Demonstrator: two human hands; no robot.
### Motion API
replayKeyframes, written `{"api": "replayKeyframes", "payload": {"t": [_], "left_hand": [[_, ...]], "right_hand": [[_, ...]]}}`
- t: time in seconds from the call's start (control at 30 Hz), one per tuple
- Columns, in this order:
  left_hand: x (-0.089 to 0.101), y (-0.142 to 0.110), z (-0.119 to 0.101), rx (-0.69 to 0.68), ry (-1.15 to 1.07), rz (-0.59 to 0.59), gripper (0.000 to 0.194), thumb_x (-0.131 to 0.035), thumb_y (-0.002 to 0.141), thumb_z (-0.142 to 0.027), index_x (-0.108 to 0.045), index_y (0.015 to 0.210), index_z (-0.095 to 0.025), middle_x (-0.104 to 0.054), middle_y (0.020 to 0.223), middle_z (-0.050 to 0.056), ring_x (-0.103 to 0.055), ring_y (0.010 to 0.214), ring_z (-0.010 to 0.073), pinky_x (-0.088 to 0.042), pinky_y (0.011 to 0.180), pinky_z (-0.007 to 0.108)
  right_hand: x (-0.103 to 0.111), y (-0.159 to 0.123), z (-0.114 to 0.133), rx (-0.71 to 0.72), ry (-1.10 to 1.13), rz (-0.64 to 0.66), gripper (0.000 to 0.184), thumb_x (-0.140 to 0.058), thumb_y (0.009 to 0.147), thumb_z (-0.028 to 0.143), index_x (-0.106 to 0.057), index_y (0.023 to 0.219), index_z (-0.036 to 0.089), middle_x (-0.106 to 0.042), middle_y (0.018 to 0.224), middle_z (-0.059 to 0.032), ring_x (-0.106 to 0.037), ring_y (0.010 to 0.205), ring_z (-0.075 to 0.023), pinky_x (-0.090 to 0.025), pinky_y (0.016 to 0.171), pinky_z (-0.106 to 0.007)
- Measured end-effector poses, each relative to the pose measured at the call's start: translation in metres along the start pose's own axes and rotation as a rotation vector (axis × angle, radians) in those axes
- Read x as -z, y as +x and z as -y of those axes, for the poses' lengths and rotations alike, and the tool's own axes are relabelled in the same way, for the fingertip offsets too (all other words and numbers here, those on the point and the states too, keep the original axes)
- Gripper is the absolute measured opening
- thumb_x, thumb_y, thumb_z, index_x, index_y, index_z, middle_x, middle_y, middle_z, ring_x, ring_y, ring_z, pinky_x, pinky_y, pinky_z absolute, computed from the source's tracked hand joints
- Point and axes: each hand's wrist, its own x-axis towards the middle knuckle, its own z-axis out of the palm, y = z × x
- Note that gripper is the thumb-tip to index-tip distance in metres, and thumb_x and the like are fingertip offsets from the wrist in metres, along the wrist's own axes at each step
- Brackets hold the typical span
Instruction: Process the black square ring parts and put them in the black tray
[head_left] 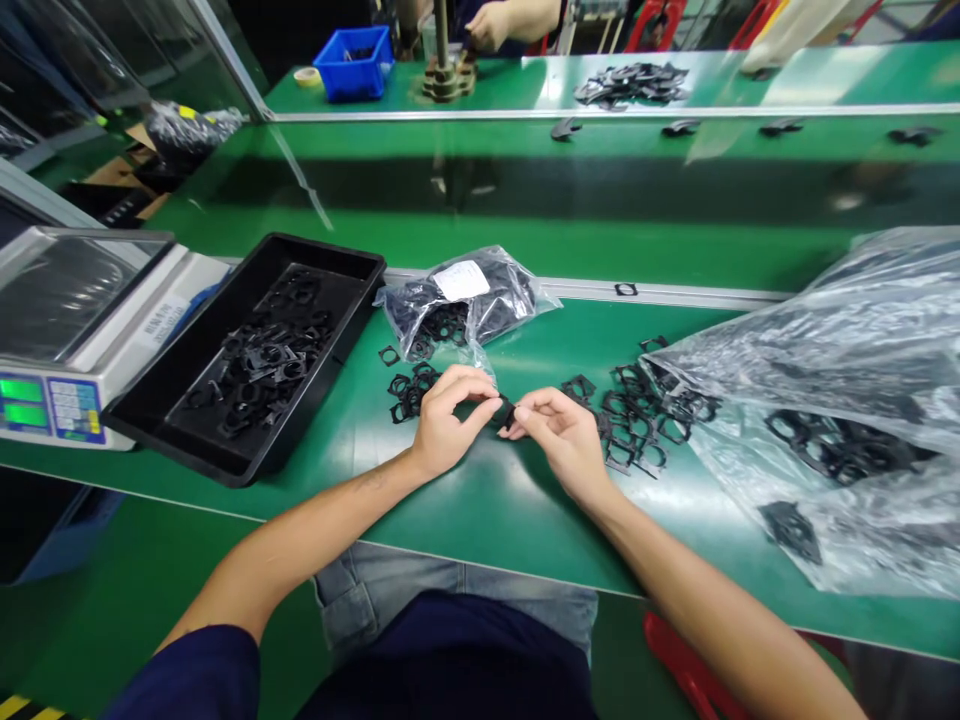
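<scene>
A small black plastic part [507, 411] is pinched between my two hands above the green table, partly hidden by the fingers. My left hand [453, 418] grips its left side with thumb and fingertips. On the other side, my right hand [561, 436] holds it between thumb and fingers. Loose black ring-shaped parts [630, 415] lie just right of my right hand. A smaller heap of square-edged black rings [409, 388] is beside my left hand. Behind the hands rests a clear plastic bag [517, 290] of black parts with a white label.
A black tray [360, 262] of black parts stands left, against a weighing scale [161, 290]. At right lies a large clear bag [847, 310] with more parts. One ring [625, 290] sits on the metal rail. Across the belt are a blue bin [352, 75] and a co-worker's hand [491, 25].
</scene>
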Motion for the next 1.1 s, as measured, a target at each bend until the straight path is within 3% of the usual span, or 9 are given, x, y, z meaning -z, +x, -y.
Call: {"api": "replayKeyframes", "payload": {"t": [0.13, 0.33, 0.5, 0.67, 0.8, 0.97, 1.1], "left_hand": [[-0.0003, -0.0009, -0.0006, -0.009, -0.019, 0.008, 0.011, -0.066, 0.093, -0.025, -0.069, 0.086, -0.017, -0.068, 0.089, 0.004, -0.067, 0.083, 0.0127, -0.057, 0.067, 0.022], [0.0009, -0.0004, -0.0048, -0.167, 0.044, -0.030, 0.006, -0.070, 0.090, -0.023, -0.069, 0.088, -0.018, -0.070, 0.086, 0.004, -0.068, 0.084, 0.0146, -0.059, 0.077, 0.028], [0.0015, 0.0002, -0.0039, -0.080, -0.061, -0.036, 0.013, -0.072, 0.089, -0.028, -0.067, 0.093, -0.017, -0.070, 0.092, 0.006, -0.068, 0.087, 0.0150, -0.059, 0.074, 0.027], [0.0013, 0.0012, -0.0032, -0.049, -0.084, -0.019, 0.012, -0.068, 0.092, -0.028, -0.067, 0.088, -0.017, -0.071, 0.089, 0.006, -0.069, 0.087, 0.0160, -0.057, 0.081, 0.031], [0.0009, 0.0009, -0.0005, 0.018, -0.132, -0.014, 0.014, -0.069, 0.091, -0.031, -0.068, 0.089, -0.017, -0.071, 0.086, 0.004, -0.069, 0.084, 0.0146, -0.057, 0.079, 0.028], [0.0038, 0.0033, 0.0002, -0.070, -0.064, 0.006, 0.010, -0.069, 0.091, -0.027, -0.067, 0.087, -0.017, -0.071, 0.086, 0.005, -0.068, 0.085, 0.0159, -0.055, 0.082, 0.031], [0.0041, 0.0026, -0.0007, -0.011, -0.092, 0.027, 0.013, -0.067, 0.092, -0.029, -0.066, 0.087, -0.017, -0.070, 0.086, 0.005, -0.067, 0.084, 0.0153, -0.055, 0.079, 0.030]], "right_hand": [[-0.0023, 0.0003, -0.0038, -0.013, 0.034, 0.005, 0.040, -0.082, 0.076, 0.055, -0.063, 0.080, 0.020, -0.068, 0.067, 0.0001, -0.072, 0.066, -0.0171, -0.060, 0.067, -0.029], [-0.0030, -0.0021, -0.0065, 0.063, -0.071, -0.053, 0.041, -0.085, 0.072, 0.055, -0.064, 0.082, 0.022, -0.069, 0.071, 0.0001, -0.072, 0.066, -0.0184, -0.061, 0.069, -0.032], [-0.0008, -0.0053, -0.0046, 0.238, -0.262, -0.132, 0.031, -0.079, 0.080, 0.053, -0.068, 0.084, 0.023, -0.071, 0.084, -0.0041, -0.071, 0.073, -0.0204, -0.062, 0.075, -0.037], [0.0015, -0.0059, -0.0052, 0.309, -0.318, -0.128, 0.022, -0.077, 0.085, 0.045, -0.070, 0.084, 0.024, -0.070, 0.084, -0.0035, -0.069, 0.072, -0.0190, -0.061, 0.072, -0.034], [0.0017, -0.0072, -0.0050, 0.333, -0.321, -0.121, 0.017, -0.076, 0.087, 0.040, -0.070, 0.086, 0.024, -0.070, 0.085, -0.0029, -0.069, 0.073, -0.0184, -0.060, 0.072, -0.033], [-0.0001, -0.0094, -0.0054, 0.297, -0.288, -0.126, 0.022, -0.076, 0.086, 0.045, -0.069, 0.085, 0.024, -0.070, 0.083, -0.0036, -0.070, 0.072, -0.0199, -0.061, 0.072, -0.035], [-0.0015, -0.0092, -0.0052, 0.297, -0.262, -0.117, 0.024, -0.075, 0.086, 0.046, -0.068, 0.084, 0.024, -0.070, 0.082, -0.0035, -0.071, 0.069, -0.0201, -0.062, 0.072, -0.036]]}}
